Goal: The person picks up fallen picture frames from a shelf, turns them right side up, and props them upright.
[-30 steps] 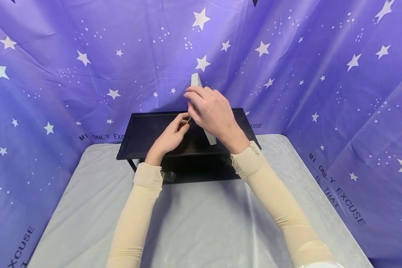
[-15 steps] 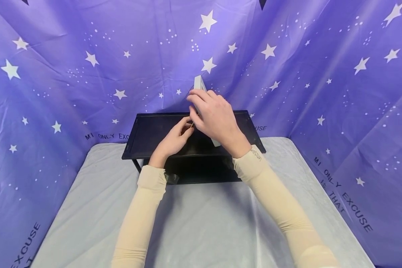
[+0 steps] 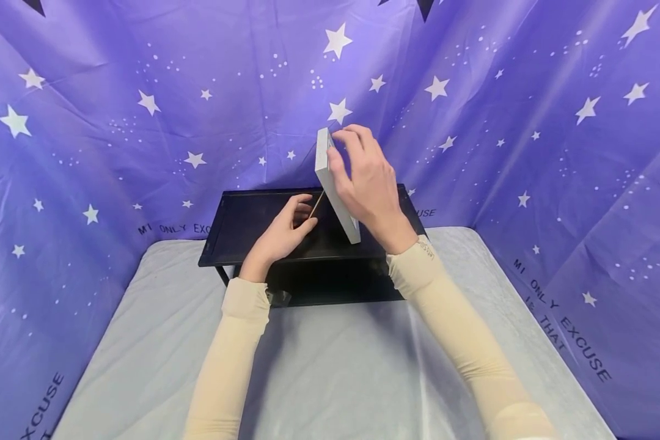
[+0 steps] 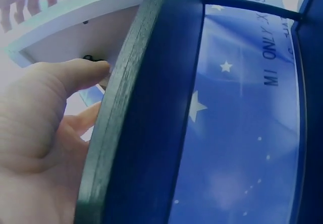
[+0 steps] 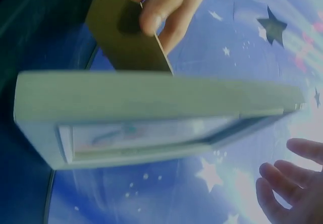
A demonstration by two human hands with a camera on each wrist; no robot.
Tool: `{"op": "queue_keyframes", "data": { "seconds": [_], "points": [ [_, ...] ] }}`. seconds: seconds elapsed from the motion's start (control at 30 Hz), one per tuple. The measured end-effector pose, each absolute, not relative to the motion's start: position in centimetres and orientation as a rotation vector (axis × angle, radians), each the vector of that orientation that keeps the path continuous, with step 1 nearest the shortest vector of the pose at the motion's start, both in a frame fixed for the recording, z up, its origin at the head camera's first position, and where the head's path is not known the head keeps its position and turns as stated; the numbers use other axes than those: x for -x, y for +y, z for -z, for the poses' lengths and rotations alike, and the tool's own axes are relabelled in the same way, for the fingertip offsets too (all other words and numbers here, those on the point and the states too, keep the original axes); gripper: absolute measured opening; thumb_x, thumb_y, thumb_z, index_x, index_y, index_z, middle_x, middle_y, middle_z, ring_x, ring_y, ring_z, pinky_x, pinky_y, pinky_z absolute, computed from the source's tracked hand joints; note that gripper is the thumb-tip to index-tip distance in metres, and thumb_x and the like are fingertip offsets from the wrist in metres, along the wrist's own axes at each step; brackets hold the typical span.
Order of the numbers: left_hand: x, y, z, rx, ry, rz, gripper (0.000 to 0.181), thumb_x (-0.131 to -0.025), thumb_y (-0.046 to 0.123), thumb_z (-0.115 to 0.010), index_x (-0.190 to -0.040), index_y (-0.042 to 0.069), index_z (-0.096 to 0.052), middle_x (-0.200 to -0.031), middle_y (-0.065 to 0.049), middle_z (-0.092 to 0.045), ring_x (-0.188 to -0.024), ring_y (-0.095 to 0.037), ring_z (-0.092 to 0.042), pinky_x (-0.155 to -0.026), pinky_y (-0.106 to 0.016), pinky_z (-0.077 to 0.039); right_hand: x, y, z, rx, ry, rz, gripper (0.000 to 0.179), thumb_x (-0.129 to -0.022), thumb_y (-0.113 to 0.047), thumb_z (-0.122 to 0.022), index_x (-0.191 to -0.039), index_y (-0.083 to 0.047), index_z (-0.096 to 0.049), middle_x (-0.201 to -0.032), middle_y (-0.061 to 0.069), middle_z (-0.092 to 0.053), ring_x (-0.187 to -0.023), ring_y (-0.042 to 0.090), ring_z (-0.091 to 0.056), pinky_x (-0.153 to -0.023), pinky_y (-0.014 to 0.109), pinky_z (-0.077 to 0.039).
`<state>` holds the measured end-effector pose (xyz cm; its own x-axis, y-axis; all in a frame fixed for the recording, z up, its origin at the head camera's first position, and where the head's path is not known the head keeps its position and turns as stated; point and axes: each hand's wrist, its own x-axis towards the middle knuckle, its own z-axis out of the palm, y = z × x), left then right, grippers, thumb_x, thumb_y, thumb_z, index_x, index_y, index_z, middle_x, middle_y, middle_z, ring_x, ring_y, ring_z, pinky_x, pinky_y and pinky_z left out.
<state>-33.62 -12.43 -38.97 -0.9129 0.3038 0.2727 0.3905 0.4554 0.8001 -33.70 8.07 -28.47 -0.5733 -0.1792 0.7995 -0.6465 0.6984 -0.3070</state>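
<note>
A white picture frame (image 3: 338, 198) stands tilted back on the black shelf's top board (image 3: 244, 223), its edge facing me in the head view. From its back sticks out a brown stand flap (image 5: 128, 35). My left hand (image 3: 283, 232) pinches this flap between thumb and fingers, behind the frame. On the glass side, my right hand (image 3: 368, 183) hovers with its fingers spread; the right wrist view has those fingers apart from the frame. A dark metal clip (image 4: 93, 59) shows on the frame's back, partly behind my left thumb.
The shelf stands on a table with a pale grey cloth (image 3: 330, 366). Below its top, a small see-through item (image 3: 279, 298) lies by my left cuff. A purple curtain with stars (image 3: 198, 91) hangs close behind and at both sides.
My right hand has let go of the frame's upper part and moved right, its fingers opening. More of the frame and flap shows. The left hand keeps its hold.
</note>
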Motion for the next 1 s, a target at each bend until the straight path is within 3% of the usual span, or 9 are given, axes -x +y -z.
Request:
{"op": "queue_keyframes", "data": {
  "seconds": [0.2,0.43,0.57,0.67,0.83,1.0],
  "points": [
    [32.4,-11.9,38.3,0.507,-2.485,1.174,0.052,-0.106,0.021,-0.066,-0.155,0.012,-0.049,-0.146,-0.014,-0.059,-0.139,-0.031,-0.057,-0.118,-0.055,-0.040,36.0,10.1,27.6,-0.525,-2.343,-0.969,0.041,-0.110,-0.037,-0.055,-0.144,-0.016,-0.062,-0.144,0.007,-0.065,-0.119,0.028,-0.069,-0.103,0.046,-0.053],
    [29.9,-9.9,37.9,0.412,-2.138,1.287,0.032,-0.107,0.017,-0.063,-0.138,0.008,-0.063,-0.126,-0.010,-0.069,-0.117,-0.026,-0.068,-0.107,-0.052,-0.048,39.0,11.6,28.5,-0.496,-2.541,-1.241,0.041,-0.110,-0.032,-0.056,-0.148,-0.016,-0.060,-0.148,0.008,-0.067,-0.134,0.028,-0.063,-0.115,0.047,-0.047],
    [28.9,-8.0,37.8,0.394,-2.099,1.413,0.031,-0.107,0.024,-0.066,-0.135,0.011,-0.063,-0.121,-0.006,-0.070,-0.106,-0.021,-0.069,-0.097,-0.048,-0.055,40.1,11.9,29.5,-0.561,-2.585,-1.349,0.041,-0.111,-0.021,-0.054,-0.150,-0.008,-0.058,-0.150,0.017,-0.064,-0.138,0.033,-0.061,-0.119,0.049,-0.045],
    [28.7,-6.9,37.9,0.376,-2.137,1.440,0.033,-0.108,0.030,-0.067,-0.135,0.012,-0.063,-0.119,-0.003,-0.071,-0.102,-0.018,-0.070,-0.093,-0.044,-0.055,40.5,11.8,30.0,-0.618,-2.672,-1.391,0.047,-0.113,-0.018,-0.048,-0.158,-0.006,-0.049,-0.158,0.020,-0.056,-0.146,0.037,-0.056,-0.123,0.050,-0.042],
    [28.7,-5.6,38.2,0.320,-2.231,1.291,0.031,-0.106,0.038,-0.068,-0.128,0.017,-0.066,-0.119,0.001,-0.071,-0.102,-0.015,-0.071,-0.087,-0.043,-0.056,41.1,11.5,30.8,-0.687,-2.824,-1.446,0.057,-0.117,-0.030,-0.034,-0.169,-0.007,-0.030,-0.173,0.017,-0.036,-0.160,0.034,-0.036,-0.131,0.050,-0.030],
    [29.0,-4.8,38.5,0.263,-2.266,1.156,0.033,-0.103,0.046,-0.070,-0.120,0.018,-0.069,-0.112,0.001,-0.071,-0.096,-0.015,-0.072,-0.084,-0.043,-0.055,41.2,11.3,31.5,-0.714,-2.840,-1.510,0.059,-0.118,-0.037,-0.026,-0.166,-0.004,-0.034,-0.170,0.016,-0.039,-0.157,0.029,-0.037,-0.131,0.047,-0.028]
  ]
}}
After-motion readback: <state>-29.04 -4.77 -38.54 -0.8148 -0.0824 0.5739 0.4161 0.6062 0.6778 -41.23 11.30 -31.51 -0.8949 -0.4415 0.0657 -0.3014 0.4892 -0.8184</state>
